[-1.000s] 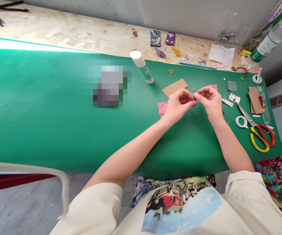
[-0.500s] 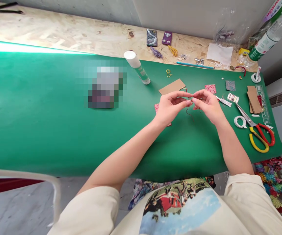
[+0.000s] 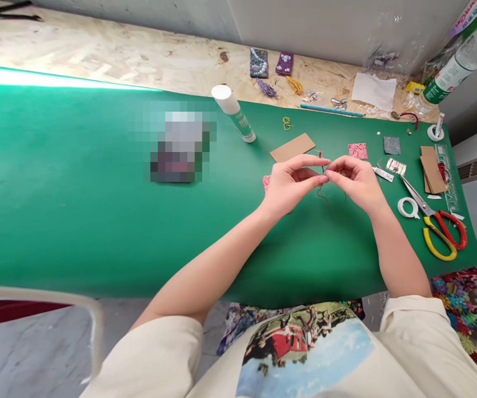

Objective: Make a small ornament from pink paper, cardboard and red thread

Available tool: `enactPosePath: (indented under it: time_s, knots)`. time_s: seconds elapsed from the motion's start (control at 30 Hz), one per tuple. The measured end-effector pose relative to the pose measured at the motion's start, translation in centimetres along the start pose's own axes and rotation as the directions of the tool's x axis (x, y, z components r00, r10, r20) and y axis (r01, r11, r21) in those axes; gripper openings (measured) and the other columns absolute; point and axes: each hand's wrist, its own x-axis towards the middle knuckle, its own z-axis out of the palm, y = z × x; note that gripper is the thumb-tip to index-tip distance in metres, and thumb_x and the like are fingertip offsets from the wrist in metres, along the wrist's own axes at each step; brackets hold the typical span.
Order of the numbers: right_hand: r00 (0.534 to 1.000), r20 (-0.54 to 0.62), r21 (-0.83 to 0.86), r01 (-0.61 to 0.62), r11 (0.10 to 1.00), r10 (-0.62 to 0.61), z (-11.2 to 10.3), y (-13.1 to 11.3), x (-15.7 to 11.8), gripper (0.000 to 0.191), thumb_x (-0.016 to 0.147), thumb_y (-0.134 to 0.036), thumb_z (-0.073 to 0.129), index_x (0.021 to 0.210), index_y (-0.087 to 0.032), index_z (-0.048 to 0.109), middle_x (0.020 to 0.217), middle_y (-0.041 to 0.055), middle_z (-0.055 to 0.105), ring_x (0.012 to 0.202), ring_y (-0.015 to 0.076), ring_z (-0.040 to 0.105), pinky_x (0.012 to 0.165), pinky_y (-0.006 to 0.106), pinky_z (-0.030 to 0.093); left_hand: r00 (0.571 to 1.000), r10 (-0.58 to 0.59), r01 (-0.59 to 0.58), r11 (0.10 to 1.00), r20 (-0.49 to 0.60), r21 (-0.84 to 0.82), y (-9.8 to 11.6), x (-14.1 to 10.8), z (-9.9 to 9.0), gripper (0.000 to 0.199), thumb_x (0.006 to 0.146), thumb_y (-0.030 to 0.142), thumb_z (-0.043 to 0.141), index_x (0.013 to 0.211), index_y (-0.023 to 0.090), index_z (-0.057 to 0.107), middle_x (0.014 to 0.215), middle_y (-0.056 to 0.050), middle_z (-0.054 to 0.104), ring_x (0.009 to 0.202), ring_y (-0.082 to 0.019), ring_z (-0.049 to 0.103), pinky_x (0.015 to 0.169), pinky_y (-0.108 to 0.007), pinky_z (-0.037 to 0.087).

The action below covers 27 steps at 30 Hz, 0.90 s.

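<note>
A thin dark red cord runs upright between my fingertips, and its loose end curls below them over the green mat. My left hand pinches the cord between thumb and fingers. From the other side, my right hand has its thumb and forefinger closed on the cord. Behind my left hand lies a brown cardboard strip, and a pink patterned piece is partly hidden beside that hand. Another pink patterned square lies beyond my right hand.
Scissors, a white tape roll and cardboard pieces lie at the right. A glue stick stands beyond my left hand. A blue pencil and a plastic bottle are at the back.
My right hand has shifted slightly right and down, and its fingertips are a little farther from those of my left hand. The cord is still between them.
</note>
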Motion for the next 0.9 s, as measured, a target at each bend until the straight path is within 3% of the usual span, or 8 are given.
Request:
enactPosePath:
  time_s: [0.43,0.67,0.9]
  knots:
    - [0.997,-0.004,-0.065,0.078,0.995,-0.078,0.08,-0.16,-0.22,0.029,0.084,-0.049,0.07,0.079,-0.021,0.064,0.072,-0.0021,0.063,0.061,0.0109,0.049,0.06,0.028,0.04,0.999,0.037,-0.037,0.999,0.017,0.033,-0.12,0.1,-0.09,0.033,0.064,0.038,0.092,0.09,0.022,0.08,0.101,-0.004,0.075,0.068,-0.013,0.068,0.067,-0.029,0.059]
    - [0.998,0.058,0.016,-0.033,0.999,0.032,0.14,-0.3,-0.22,0.035,0.074,-0.051,0.079,0.074,-0.021,0.062,0.068,-0.0033,0.058,0.059,0.0103,0.048,0.057,0.027,0.04,0.996,0.086,-0.088,0.991,0.025,0.099,-0.3,-0.03,-0.08,0.035,0.067,0.044,0.091,0.092,0.023,0.08,0.107,-0.006,0.073,0.077,-0.016,0.069,0.069,-0.032,0.06]
    - [0.988,0.116,0.108,-0.113,0.988,0.1,0.13,-0.43,-0.11,0.027,0.073,-0.043,0.08,0.074,-0.019,0.067,0.064,-0.0048,0.056,0.058,0.0085,0.046,0.058,0.027,0.04,0.981,0.174,-0.182,0.977,0.083,0.109,-0.48,-0.22,-0.26,0.029,0.073,0.033,0.088,0.1,0.025,0.081,0.111,-0.006,0.074,0.065,-0.011,0.067,0.063,-0.029,0.06]
